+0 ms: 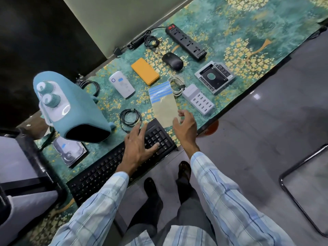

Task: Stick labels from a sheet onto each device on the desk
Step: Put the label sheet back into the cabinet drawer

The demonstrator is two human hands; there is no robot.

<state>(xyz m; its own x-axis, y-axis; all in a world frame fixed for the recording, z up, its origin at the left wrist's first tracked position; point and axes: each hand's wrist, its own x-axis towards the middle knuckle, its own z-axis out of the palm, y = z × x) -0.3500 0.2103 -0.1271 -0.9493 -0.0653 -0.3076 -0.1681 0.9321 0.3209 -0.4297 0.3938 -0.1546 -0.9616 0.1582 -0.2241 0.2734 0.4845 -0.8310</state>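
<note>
The label sheet (164, 105) lies on the desk, with blue strips on its far half and bare tan backing on the near half. My right hand (186, 128) is at its near right corner, fingers loosely curved and thumb over the sheet's edge. My left hand (138, 146) rests with spread fingers on the right end of the black keyboard (106, 173). The white device (121, 86) and the hard drive (70, 151) each carry a blue label. Unlabelled are the orange power bank (145, 71), mouse (172, 60), power strip (186, 41), drive caddy (214, 77) and USB charger hub (198, 99).
A teal appliance with two knobs (71, 107) stands at the left. Coiled cables (130, 118) lie among the devices. The desk's green patterned mat (239, 32) runs to the far right. The desk edge passes close to my right hand, and a chair frame (301, 192) stands on the floor.
</note>
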